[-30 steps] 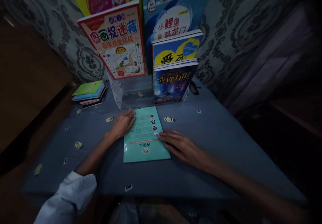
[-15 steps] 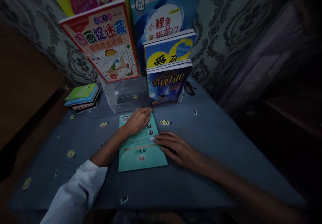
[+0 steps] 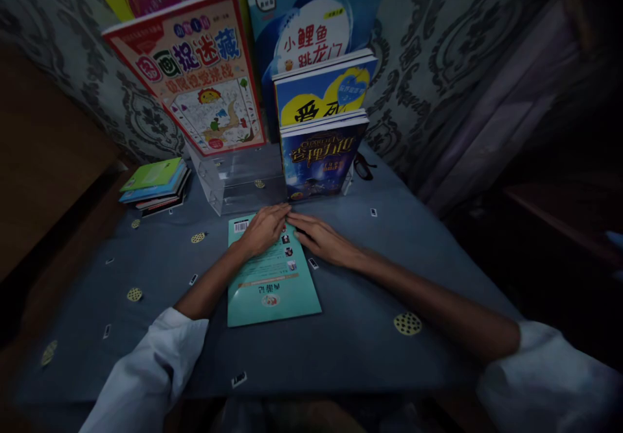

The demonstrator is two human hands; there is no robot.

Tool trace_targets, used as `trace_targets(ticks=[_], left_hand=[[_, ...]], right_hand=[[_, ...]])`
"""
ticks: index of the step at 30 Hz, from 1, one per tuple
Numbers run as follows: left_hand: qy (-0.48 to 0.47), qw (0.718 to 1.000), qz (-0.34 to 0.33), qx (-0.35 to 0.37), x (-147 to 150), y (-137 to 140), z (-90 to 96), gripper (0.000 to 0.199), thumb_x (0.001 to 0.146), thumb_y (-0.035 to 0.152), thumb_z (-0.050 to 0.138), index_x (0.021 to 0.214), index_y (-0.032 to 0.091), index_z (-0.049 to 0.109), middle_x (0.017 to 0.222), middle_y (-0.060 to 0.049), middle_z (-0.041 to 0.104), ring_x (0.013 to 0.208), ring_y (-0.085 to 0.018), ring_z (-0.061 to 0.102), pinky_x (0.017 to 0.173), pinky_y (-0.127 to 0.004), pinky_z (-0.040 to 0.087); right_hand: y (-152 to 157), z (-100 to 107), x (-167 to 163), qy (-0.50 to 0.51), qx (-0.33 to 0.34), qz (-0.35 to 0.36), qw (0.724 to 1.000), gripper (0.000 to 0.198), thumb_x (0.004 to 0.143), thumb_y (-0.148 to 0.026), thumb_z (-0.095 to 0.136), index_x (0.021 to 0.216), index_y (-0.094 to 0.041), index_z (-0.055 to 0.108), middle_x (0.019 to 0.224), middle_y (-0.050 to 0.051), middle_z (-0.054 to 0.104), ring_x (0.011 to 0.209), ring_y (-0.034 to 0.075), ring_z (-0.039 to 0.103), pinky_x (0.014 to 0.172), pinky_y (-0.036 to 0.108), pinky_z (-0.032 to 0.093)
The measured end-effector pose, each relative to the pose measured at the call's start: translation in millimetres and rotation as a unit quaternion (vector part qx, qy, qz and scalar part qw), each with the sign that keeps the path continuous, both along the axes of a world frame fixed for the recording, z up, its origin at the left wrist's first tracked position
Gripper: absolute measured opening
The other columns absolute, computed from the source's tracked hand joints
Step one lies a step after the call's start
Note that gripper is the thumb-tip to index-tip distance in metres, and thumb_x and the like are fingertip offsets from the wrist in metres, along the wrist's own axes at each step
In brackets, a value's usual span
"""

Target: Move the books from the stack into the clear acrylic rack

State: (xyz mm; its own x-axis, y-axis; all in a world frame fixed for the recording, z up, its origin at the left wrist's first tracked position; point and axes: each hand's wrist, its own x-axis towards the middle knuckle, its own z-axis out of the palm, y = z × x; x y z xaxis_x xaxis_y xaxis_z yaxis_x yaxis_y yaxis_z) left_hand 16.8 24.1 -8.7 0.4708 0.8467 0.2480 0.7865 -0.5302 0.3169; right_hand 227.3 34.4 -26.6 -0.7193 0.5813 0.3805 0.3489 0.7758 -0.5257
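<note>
Teal and thin, one paperback booklet [image 3: 270, 278] lies flat on the blue-grey tablecloth [image 3: 389, 277] before a clear acrylic stand [image 3: 233, 183]. My left hand [image 3: 263, 228] presses flat on its far end; my right hand [image 3: 318, 238] rests open at its far right corner. Five glossy books stand upright behind.

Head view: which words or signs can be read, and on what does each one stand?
"小鲤鱼跳龙门": tall blue book at the back.
"捉迷藏": red-bordered book.
Dark blue book: gold title blurred.
Teal booklet under both hands: barcode, upside-down print, too small to read.

teal booklet [image 3: 270, 284] far edge under hands | back books cropped (top edge)
</note>
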Motion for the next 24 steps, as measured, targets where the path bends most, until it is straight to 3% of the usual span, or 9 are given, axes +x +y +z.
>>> trace_targets(ticks=[6,14,18,24], left_hand=[[-0.014,1.0,0.025,-0.008,1,-4,2.3,0.05,0.1,0.02,0.041,0.148,0.009,0.043,0.142,-0.018,0.06,0.13,-0.027,0.059,0.11,-0.043,0.046],[0.039,0.998,0.046,-0.004,4,-7,4.2,0.047,0.098,0.019,0.041,0.144,0.009,0.047,0.139,-0.018,0.062,0.13,-0.026,0.058,0.113,-0.043,0.042],[0.061,0.996,0.054,-0.019,8,-14,4.6,0.048,0.101,0.021,0.037,0.147,0.01,0.045,0.151,-0.017,0.051,0.143,-0.026,0.046,0.12,-0.045,0.033],[0.091,0.994,0.044,-0.044,13,-29,6.2,0.056,0.104,0.034,0.033,0.154,0.008,0.035,0.162,-0.017,0.034,0.153,-0.026,0.027,0.125,-0.05,0.022]], right_hand=[[20,-1,-14,0.008,-0.005,-0.01,1.0,0.045,0.099,-0.021,0.043,0.14,-0.011,0.057,0.146,0.018,0.058,0.137,0.029,0.053,0.113,0.051,0.045],[18,-12,-14,0.025,-0.009,-0.023,0.999,0.047,0.098,-0.022,0.044,0.143,-0.016,0.056,0.147,0.014,0.058,0.139,0.028,0.051,0.117,0.052,0.041],[7,-9,-9,0.023,-0.02,-0.025,0.999,0.047,0.099,-0.025,0.043,0.142,-0.012,0.057,0.148,0.016,0.056,0.14,0.028,0.05,0.117,0.049,0.042],[-8,-5,-2,0.025,-0.021,-0.019,0.999,0.046,0.099,-0.025,0.043,0.142,-0.016,0.058,0.148,0.013,0.056,0.14,0.029,0.05,0.115,0.052,0.044]])
